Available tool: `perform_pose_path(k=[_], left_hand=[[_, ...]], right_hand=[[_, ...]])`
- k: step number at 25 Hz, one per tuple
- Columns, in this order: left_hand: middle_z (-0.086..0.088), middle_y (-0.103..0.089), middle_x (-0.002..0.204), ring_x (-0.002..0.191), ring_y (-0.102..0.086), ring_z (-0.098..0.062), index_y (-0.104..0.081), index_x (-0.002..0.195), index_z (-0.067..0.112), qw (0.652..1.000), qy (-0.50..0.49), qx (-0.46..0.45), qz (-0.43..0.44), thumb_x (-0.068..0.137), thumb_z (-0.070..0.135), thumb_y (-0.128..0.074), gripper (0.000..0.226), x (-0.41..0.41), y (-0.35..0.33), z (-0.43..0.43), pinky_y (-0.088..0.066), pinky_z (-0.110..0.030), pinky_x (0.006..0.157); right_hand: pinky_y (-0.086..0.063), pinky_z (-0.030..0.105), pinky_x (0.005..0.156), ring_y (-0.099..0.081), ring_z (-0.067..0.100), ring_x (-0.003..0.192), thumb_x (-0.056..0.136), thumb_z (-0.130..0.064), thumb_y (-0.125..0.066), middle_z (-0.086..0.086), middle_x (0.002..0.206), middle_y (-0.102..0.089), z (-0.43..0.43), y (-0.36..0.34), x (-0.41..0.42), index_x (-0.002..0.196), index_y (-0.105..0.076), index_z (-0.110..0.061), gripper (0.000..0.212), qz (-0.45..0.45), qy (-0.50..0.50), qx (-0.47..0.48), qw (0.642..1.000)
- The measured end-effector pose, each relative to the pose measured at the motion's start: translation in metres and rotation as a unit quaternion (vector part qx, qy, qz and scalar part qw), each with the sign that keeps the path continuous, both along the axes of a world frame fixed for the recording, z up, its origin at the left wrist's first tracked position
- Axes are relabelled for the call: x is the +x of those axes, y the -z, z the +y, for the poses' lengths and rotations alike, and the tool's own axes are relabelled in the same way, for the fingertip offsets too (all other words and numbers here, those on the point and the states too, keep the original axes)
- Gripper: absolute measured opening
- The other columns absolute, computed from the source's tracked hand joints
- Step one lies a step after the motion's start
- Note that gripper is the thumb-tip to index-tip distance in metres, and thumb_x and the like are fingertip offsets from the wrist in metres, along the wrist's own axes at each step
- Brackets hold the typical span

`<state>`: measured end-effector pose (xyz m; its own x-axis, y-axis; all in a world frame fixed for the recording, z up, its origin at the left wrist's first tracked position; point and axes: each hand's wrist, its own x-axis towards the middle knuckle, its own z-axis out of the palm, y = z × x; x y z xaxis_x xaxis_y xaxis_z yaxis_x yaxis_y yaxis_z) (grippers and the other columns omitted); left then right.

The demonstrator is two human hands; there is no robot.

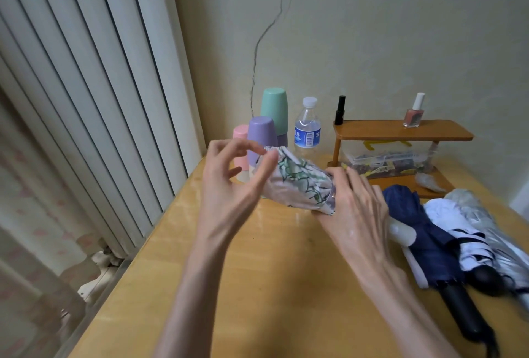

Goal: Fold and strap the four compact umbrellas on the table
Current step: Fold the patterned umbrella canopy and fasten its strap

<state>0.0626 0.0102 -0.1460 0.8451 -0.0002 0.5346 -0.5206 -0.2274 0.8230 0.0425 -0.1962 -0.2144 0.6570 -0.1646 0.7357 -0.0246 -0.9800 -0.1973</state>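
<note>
Above the desk, a leaf-print umbrella is gripped by the right hand, fingers curled. At 10 o'clock, left hand fingers are spread.

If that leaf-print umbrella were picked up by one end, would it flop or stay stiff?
Probably stiff overall: the leaf-print umbrella juts out straight from the right hand gripping one end. Its loose, creased fabric would likely shift and bulge under fingers. Being roughly cylindrical, it might roll if set on the smooth table.
</note>
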Motion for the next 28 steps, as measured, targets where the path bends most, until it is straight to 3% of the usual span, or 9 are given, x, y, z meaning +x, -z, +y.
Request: perform_pose_path(k=[4,7,10,15,18,20,23,25,28], left_hand=[[0.005,-0.054,0.123,0.112,-0.059,0.0,-0.062,0.115,0.029,0.994,-0.096,0.045,0.02,0.078,0.065,-0.08,0.055,0.008,0.017,-0.016,-0.055,-0.029,0.089],[-0.006,-0.072,0.126,0.105,-0.075,-0.02,-0.065,0.128,0.018,0.964,0.039,-0.142,0.221,0.088,0.046,-0.083,0.052,0.014,0.023,-0.013,-0.064,-0.037,0.083],[-0.008,-0.08,0.114,0.105,-0.077,-0.026,-0.075,0.121,0.013,0.967,0.078,-0.157,0.184,0.098,0.021,-0.075,0.024,0.018,0.032,-0.015,-0.062,-0.028,0.071],[0.003,-0.08,0.115,0.103,-0.076,-0.016,-0.071,0.127,0.02,0.966,0.085,-0.207,0.132,0.098,0.02,-0.074,0.029,0.017,0.03,-0.011,-0.064,-0.033,0.081],[0.015,-0.06,0.141,0.123,-0.067,-0.008,-0.036,0.159,0.033,0.957,0.066,-0.229,0.164,0.077,0.064,-0.084,0.1,0.012,0.031,-0.027,-0.057,-0.036,0.101],[0.011,-0.055,0.15,0.129,-0.065,-0.013,-0.016,0.165,0.04,0.938,0.089,-0.256,0.217,0.055,0.065,-0.095,0.137,0.008,0.035,-0.048,-0.051,-0.041,0.11],[-0.01,-0.073,0.131,0.119,-0.071,-0.028,-0.056,0.147,0.006,0.892,0.134,-0.361,0.236,0.069,0.03,-0.098,0.092,0.014,0.042,-0.046,-0.055,-0.048,0.108],[-0.015,-0.074,0.116,0.108,-0.072,-0.028,-0.07,0.129,0.004,0.863,0.177,-0.392,0.264,0.078,0.018,-0.089,0.056,0.016,0.046,-0.033,-0.058,-0.044,0.102],[-0.009,-0.074,0.096,0.087,-0.072,-0.019,-0.071,0.123,0.018,0.833,0.216,-0.435,0.266,0.081,0.014,-0.082,0.044,0.011,0.052,-0.024,-0.061,-0.036,0.083]], right_hand=[[-0.045,0.042,0.075,-0.06,0.033,0.096,0.058,-0.02,-0.099,0.011,0.105,-0.062,0.02,0.001,-0.003,0.125,-0.061,-0.011,0.077,-0.01,0.021,-0.047,0.999],[-0.043,0.044,0.075,-0.059,0.034,0.094,0.055,-0.015,-0.098,0.012,0.103,-0.06,0.02,-0.001,-0.006,0.124,-0.062,-0.01,0.078,-0.027,0.051,-0.041,0.997],[-0.04,0.042,0.074,-0.057,0.033,0.092,0.056,-0.022,-0.099,0.011,0.102,-0.058,0.021,0.0,-0.006,0.124,-0.062,-0.012,0.079,-0.012,0.064,-0.042,0.997],[-0.048,0.038,0.068,-0.06,0.029,0.09,0.063,-0.034,-0.096,0.006,0.101,-0.055,0.022,-0.003,-0.003,0.118,-0.058,-0.014,0.07,0.018,0.001,-0.022,1.0],[-0.041,0.03,0.052,-0.07,0.031,0.076,0.067,-0.037,-0.094,0.006,0.097,-0.065,0.031,-0.006,-0.007,0.118,-0.054,-0.014,0.069,0.039,-0.004,0.027,0.999],[-0.038,0.03,0.05,-0.072,0.034,0.069,0.071,-0.037,-0.091,0.007,0.09,-0.072,0.038,-0.009,-0.01,0.118,-0.054,-0.013,0.065,0.047,-0.001,0.013,0.999],[-0.037,0.033,0.059,-0.073,0.033,0.086,0.077,-0.04,-0.079,0.001,0.101,-0.074,0.042,-0.017,-0.014,0.119,-0.051,-0.02,0.054,0.119,-0.052,-0.006,0.992],[-0.043,0.036,0.065,-0.069,0.031,0.093,0.077,-0.042,-0.071,-0.005,0.1,-0.072,0.041,-0.02,-0.016,0.109,-0.047,-0.027,0.042,0.204,-0.126,0.039,0.97],[-0.053,0.035,0.068,-0.063,0.015,0.073,0.073,-0.029,-0.074,-0.011,0.078,-0.069,0.035,-0.018,-0.013,0.095,-0.059,-0.022,0.028,0.333,-0.297,0.271,0.853]])
